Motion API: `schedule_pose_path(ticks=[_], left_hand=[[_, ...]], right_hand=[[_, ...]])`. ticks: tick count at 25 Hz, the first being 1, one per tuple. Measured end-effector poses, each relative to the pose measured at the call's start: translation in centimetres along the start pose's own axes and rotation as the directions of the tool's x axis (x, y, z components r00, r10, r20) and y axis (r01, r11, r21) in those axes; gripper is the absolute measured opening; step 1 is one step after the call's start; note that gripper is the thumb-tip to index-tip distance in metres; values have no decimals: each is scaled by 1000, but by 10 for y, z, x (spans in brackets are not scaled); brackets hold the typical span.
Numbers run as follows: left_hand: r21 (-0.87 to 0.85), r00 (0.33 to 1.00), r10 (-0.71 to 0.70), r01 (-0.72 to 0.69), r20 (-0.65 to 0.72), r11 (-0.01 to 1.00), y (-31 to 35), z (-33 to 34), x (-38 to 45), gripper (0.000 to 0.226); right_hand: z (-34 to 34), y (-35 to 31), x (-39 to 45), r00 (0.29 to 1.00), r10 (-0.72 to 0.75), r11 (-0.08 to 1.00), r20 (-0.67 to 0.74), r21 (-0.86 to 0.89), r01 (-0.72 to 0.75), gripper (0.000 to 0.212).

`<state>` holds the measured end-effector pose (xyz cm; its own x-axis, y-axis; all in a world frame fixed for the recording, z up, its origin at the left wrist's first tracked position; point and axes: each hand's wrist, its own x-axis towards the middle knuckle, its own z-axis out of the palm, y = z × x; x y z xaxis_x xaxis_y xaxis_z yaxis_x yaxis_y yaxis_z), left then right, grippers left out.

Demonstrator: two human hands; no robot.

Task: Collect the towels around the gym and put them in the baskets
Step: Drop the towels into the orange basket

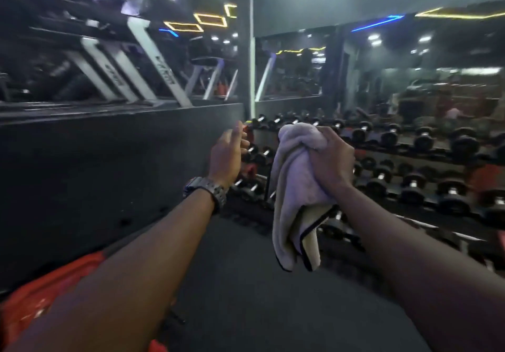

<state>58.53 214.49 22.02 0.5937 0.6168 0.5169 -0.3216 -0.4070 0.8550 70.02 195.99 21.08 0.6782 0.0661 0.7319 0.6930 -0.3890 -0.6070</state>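
Note:
My right hand (332,157) grips a bunched cream towel (293,196) with a dark hem; the cloth hangs down from my fist in front of the dumbbell rack. My left hand (228,155), with a metal watch on its wrist, is raised beside the towel with relaxed fingers and holds nothing. A small gap separates it from the cloth. No basket shows plainly in view.
A long rack of black dumbbells (423,144) runs along the right under a wall mirror (410,64). A dark raised platform (95,165) with treadmills (153,59) stands at left. Something red (35,297) lies at the lower left on the grey floor (246,283).

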Motion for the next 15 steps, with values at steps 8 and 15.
schedule_pose_path(ticks=[8, 15], left_hand=[[177, 940, -124, 188, -317, 966, -60, -321, -30, 55], [126, 811, -293, 405, -506, 905, -162, -446, -80, 59]], right_hand=[[231, -146, -138, 944, -49, 980, 327, 198, -18, 29], [379, -177, -265, 789, -123, 973, 602, 228, -23, 26]])
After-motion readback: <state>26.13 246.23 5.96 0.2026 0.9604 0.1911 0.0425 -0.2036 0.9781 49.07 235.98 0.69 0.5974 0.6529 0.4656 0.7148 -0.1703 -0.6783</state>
